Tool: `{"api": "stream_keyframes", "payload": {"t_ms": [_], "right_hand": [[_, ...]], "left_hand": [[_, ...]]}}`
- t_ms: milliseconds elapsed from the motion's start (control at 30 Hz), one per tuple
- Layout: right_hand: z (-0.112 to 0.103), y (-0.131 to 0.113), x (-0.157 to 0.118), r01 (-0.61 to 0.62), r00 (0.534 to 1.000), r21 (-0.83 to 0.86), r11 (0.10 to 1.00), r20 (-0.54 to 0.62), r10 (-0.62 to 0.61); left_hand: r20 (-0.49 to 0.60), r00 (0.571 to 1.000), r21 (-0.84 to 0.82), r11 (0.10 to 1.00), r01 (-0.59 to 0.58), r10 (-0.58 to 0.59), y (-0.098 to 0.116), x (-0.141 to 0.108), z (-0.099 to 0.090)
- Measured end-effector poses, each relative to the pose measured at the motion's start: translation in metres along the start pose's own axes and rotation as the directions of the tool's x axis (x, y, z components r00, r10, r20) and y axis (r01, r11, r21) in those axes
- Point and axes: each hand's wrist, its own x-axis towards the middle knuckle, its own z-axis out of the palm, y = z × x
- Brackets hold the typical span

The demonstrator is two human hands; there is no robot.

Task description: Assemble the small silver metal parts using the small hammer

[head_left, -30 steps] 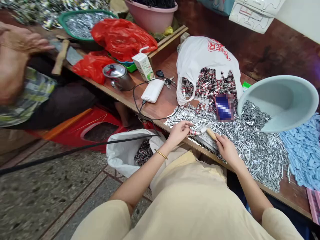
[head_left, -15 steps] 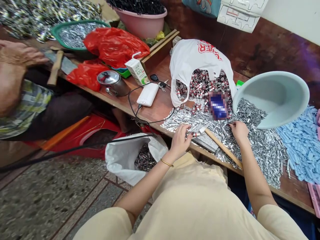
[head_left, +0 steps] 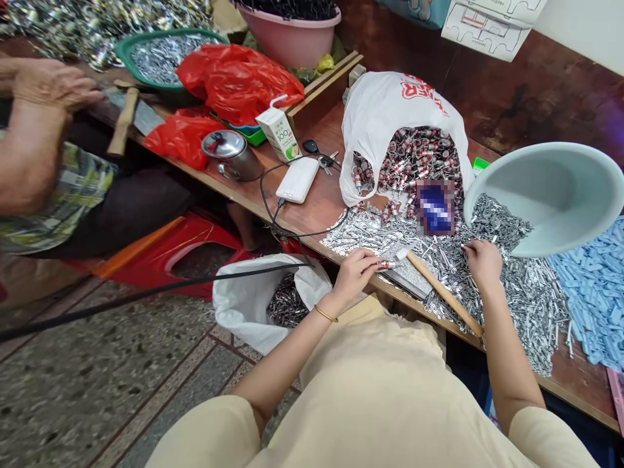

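Observation:
My left hand is closed around a small red-and-silver cylindrical metal piece, whose end points right over the bench edge. My right hand has its fingertips pinched together above the heap of small silver metal parts; what they hold, if anything, is too small to make out. Between my hands a hammer with a wooden handle lies slantwise, its pale head beside a flat grey metal block. Behind, a white plastic bag lies open, with many red-and-silver pieces spilling out.
A tilted grey-green basin and light-blue plastic parts are on the right. A power bank with cable, a drink carton and a metal mug stand left. A white sack is below the edge. Another person's hand is far left.
The view has shifted slightly, so the bench things appear further right. The piece in my left hand now points out straighter to the right. My right hand remains pinched at the heap.

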Motion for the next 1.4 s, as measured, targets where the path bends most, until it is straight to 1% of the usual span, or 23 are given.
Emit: {"api": "stream_keyframes", "payload": {"t_ms": [67, 100, 133, 167, 200, 233, 300, 333, 367, 433, 500, 567, 633, 733, 833, 933, 1000, 1067, 1133, 1200, 1300, 1400], "right_hand": [[-0.005, -0.007, -0.007, -0.052, 0.998, 0.144, 0.988, -0.027, 0.056], [-0.007, -0.016, -0.013, -0.059, 0.998, 0.259, 0.964, -0.014, 0.065], [-0.007, -0.028, -0.018, -0.049, 0.999, 0.384, 0.922, 0.009, 0.049], [-0.007, -0.043, -0.025, -0.019, 0.999, 0.506, 0.862, 0.036, 0.001], [-0.006, -0.061, -0.031, 0.028, 0.995, 0.600, 0.799, 0.059, -0.080], [-0.004, -0.081, -0.037, 0.080, 0.985, 0.650, 0.756, 0.067, -0.162], [0.004, -0.120, -0.045, 0.211, 0.939, 0.669, 0.713, 0.063, -0.337], [0.008, -0.136, -0.048, 0.272, 0.918, 0.636, 0.722, 0.055, -0.394], [0.013, -0.148, -0.049, 0.306, 0.909, 0.588, 0.749, 0.052, -0.413], [0.020, -0.162, -0.050, 0.336, 0.906, 0.504, 0.796, 0.060, -0.420], [0.025, -0.162, -0.051, 0.339, 0.902, 0.481, 0.809, 0.078, -0.425], [0.027, -0.158, -0.051, 0.336, 0.893, 0.514, 0.789, 0.091, -0.440], [0.027, -0.154, -0.051, 0.315, 0.897, 0.552, 0.772, 0.092, -0.432], [0.026, -0.153, -0.051, 0.298, 0.907, 0.547, 0.782, 0.094, -0.411], [0.024, -0.153, -0.052, 0.330, 0.892, 0.513, 0.792, 0.106, -0.440], [0.022, -0.148, -0.059, 0.398, 0.878, 0.494, 0.773, 0.038, -0.477], [0.023, -0.144, -0.066, 0.413, 0.887, 0.477, 0.776, -0.018, -0.461], [0.026, -0.142, -0.071, 0.393, 0.901, 0.482, 0.783, -0.031, -0.433], [0.029, -0.140, -0.074, 0.380, 0.903, 0.508, 0.773, -0.022, -0.430], [0.031, -0.139, -0.073, 0.397, 0.892, 0.524, 0.753, -0.028, -0.451], [0.030, -0.138, -0.069, 0.463, 0.859, 0.497, 0.734, -0.047, -0.510], [0.028, -0.136, -0.066, 0.533, 0.818, 0.436, 0.725, -0.044, -0.574]], "left_hand": [[0.013, 1.000, -0.041, 0.999, 0.012, -0.011, -0.003, -0.001, -0.001], [0.014, 1.000, -0.053, 0.998, 0.016, -0.015, -0.005, -0.002, -0.001], [0.013, 1.000, -0.060, 0.998, 0.016, -0.016, -0.006, -0.002, -0.001], [0.014, 1.000, -0.062, 0.998, 0.013, -0.013, -0.006, -0.002, -0.001], [0.018, 1.000, -0.059, 0.998, 0.008, -0.007, -0.007, -0.002, 0.000], [0.025, 1.000, -0.052, 0.999, 0.000, 0.002, -0.007, -0.001, 0.000], [0.034, 0.999, -0.027, 0.999, -0.026, 0.026, -0.005, 0.001, 0.002], [0.036, 0.999, -0.010, 0.999, -0.035, 0.035, -0.004, 0.002, 0.003], [0.038, 0.999, 0.008, 0.999, -0.038, 0.038, -0.002, 0.003, 0.003], [0.034, 0.999, 0.039, 0.999, -0.026, 0.024, 0.000, 0.004, 0.004], [0.032, 0.999, 0.052, 0.999, -0.003, 0.002, 0.001, 0.005, 0.003], [0.034, 0.999, 0.051, 0.999, 0.004, -0.006, 0.001, 0.006, 0.003], [0.040, 0.999, 0.048, 0.999, -0.005, 0.003, 0.000, 0.007, 0.003], [0.040, 0.999, 0.037, 0.999, -0.029, 0.027, -0.001, 0.008, 0.003], [0.034, 0.998, 0.016, 0.998, -0.053, 0.053, -0.001, 0.010, 0.002], [0.031, 0.997, -0.015, 0.998, -0.068, 0.069, 0.000, 0.011, 0.002], [0.014, 0.999, -0.046, 0.998, -0.049, 0.049, -0.001, 0.012, 0.002], [0.004, 1.000, -0.075, 0.997, -0.026, 0.026, -0.001, 0.013, 0.001], [0.027, 0.999, -0.069, 0.997, -0.029, 0.031, -0.001, 0.015, -0.001], [0.076, 0.995, -0.022, 0.998, -0.061, 0.062, 0.001, 0.017, -0.005], [0.163, 0.980, 0.061, 0.990, -0.129, 0.118, 0.004, 0.021, -0.010], [0.218, 0.962, 0.086, 0.979, -0.184, 0.162, 0.007, 0.023, -0.014]]}}
